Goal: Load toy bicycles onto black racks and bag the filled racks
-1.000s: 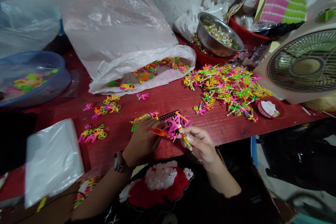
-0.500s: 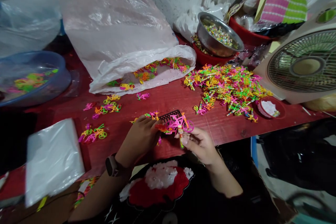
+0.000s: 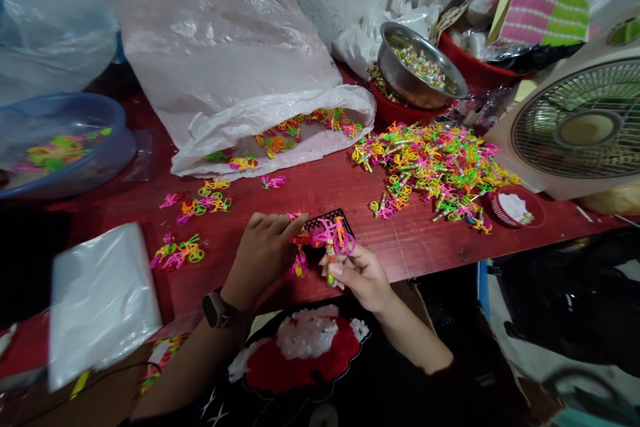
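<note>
Between the thumb and fingers of my right hand (image 3: pixel 365 280) is a small printed tube (image 3: pixel 331 260) with a yellow-green end. A pink toy bicycle (image 3: pixel 327 232) stands at the tube's upper end; whether the two are joined I cannot tell. Close by on the left, my left hand (image 3: pixel 265 247) pinches a small red plastic piece (image 3: pixel 300 239), partly hidden by the fingers. Pink and yellow plastic toys (image 3: pixel 300 263) show just below that hand. Behind both hands sits a black lattice basket (image 3: pixel 325 217), its front covered by the bicycle.
A large heap of colourful toy bicycles with tubes (image 3: pixel 430 163) lies right. A white bag (image 3: pixel 240 107) spills bicycles. Around stand a blue basin (image 3: pixel 110 153), a metal bowl (image 3: pixel 393 67), a small red basket (image 3: pixel 503 207), a fan (image 3: pixel 575 127) and folded plastic (image 3: pixel 100 307).
My right hand has moved slightly left with the tube and pink bicycle. My left hand has shifted a little, uncovering pink toys beneath it.
</note>
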The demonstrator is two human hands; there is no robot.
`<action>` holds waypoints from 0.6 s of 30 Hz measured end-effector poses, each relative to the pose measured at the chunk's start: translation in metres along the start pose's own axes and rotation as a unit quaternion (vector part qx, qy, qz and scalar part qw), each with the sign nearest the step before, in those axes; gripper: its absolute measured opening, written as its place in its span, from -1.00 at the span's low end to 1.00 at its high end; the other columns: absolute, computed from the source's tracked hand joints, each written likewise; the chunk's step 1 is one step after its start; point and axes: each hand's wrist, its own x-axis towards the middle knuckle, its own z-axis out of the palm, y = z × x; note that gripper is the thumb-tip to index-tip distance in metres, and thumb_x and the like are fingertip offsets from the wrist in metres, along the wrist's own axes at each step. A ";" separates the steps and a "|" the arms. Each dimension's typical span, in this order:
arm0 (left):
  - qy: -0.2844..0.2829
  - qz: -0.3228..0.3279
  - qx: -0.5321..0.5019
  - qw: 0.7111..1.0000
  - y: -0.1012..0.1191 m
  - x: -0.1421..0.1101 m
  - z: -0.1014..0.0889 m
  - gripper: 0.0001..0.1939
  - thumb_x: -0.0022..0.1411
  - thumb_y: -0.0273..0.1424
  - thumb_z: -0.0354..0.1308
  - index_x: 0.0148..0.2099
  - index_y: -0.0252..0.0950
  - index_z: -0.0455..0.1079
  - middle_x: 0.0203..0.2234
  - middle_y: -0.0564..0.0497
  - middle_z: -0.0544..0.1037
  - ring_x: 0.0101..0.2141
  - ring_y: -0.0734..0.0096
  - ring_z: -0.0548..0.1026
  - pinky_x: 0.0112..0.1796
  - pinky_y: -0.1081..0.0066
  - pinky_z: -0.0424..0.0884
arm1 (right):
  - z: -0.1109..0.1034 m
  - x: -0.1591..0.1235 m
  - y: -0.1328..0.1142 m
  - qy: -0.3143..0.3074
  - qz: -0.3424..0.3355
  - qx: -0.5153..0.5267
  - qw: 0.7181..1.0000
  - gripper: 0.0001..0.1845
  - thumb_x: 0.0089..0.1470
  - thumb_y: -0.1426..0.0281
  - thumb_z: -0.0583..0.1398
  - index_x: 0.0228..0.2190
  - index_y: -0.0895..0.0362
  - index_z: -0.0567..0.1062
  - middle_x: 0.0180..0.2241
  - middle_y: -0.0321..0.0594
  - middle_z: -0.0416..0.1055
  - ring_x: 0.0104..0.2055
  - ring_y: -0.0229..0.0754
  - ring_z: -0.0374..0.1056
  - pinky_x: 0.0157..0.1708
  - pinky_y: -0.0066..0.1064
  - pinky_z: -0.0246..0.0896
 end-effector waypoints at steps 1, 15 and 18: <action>-0.001 0.004 0.006 1.000 0.000 0.000 0.000 -0.54 0.31 -0.55 0.10 0.23 -0.23 0.36 -0.25 -0.07 0.57 -0.27 0.13 0.45 -0.22 0.16 0.19 | 0.001 0.001 0.001 -0.011 0.011 0.002 1.000 -0.66 0.17 0.11 0.36 -0.23 0.14 0.57 -0.46 -0.30 0.43 -0.52 -0.33 0.25 -0.54 -0.48 0.13; -0.004 0.021 -0.050 0.999 0.000 0.000 -0.006 -0.59 0.34 -0.57 0.04 0.18 -0.23 0.40 -0.30 -0.04 0.61 -0.35 0.22 0.50 -0.26 0.22 0.21 | 0.004 0.009 0.005 -0.003 0.025 0.168 0.985 -0.65 0.10 0.11 0.32 -0.34 0.15 0.50 -0.59 -0.37 0.29 -0.62 -0.36 0.06 -0.60 -0.46 -0.03; 0.015 0.033 -0.106 0.994 0.003 -0.001 -0.014 -0.59 0.36 -0.51 0.03 0.22 -0.26 0.35 -0.27 -0.07 0.58 -0.28 0.17 0.49 -0.22 0.20 0.23 | 0.002 0.009 0.003 -0.028 0.023 0.212 0.977 -0.68 0.07 0.13 0.32 -0.41 0.13 0.46 -0.63 -0.39 0.25 -0.64 -0.36 0.01 -0.64 -0.47 -0.03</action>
